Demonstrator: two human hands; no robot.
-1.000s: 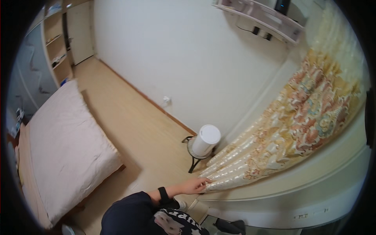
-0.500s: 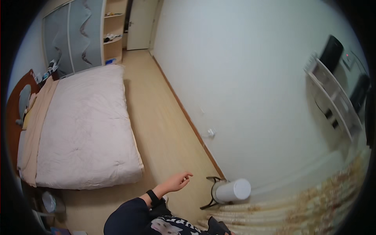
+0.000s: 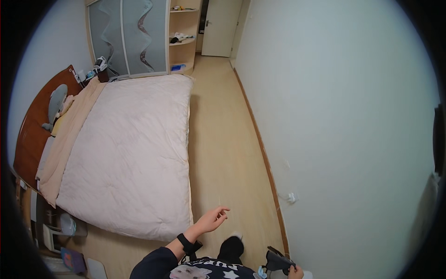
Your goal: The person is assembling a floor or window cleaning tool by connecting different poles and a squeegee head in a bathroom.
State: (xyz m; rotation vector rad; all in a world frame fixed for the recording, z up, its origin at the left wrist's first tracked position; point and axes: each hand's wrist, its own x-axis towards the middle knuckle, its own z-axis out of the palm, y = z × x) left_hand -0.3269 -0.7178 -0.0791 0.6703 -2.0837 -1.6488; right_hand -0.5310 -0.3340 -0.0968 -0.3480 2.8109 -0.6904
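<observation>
Head view, the only one supplied to me. I take the bed [image 3: 35,135] as landmark. Its pale quilt [image 3: 130,158] lies spread over it, with a peach blanket [image 3: 81,139] toward the headboard end and a grey plush toy [image 3: 56,104] against the headboard.

Left hand [image 3: 212,219]: just right of the bed's near corner, above the floor [image 3: 218,162]. I find the grip apart, fingers loosely curled, nothing held. A black band [image 3: 186,244] sits on the wrist.

Right hand [image 3: 295,272]: beyond the bed's near corner, to its right, partly cut off by the lower edge. I read the grip as clamped on the edge of a dark item [image 3: 277,261], which lies farther right of the bed than the left hand does. Its exact kind I cannot tell.

Beyond the far side of the bed I note a wardrobe [image 3: 132,42] with frosted doors; right of that side, an open door [image 3: 220,32]. The wall [image 3: 334,116] runs well apart from the bed, across the strip of floor.

Step in hand, in my judgement: holding the dark item with the right hand, the left free. Any next move calls for keeping that pinch firm and the left hand clear of the bed's corner.
</observation>
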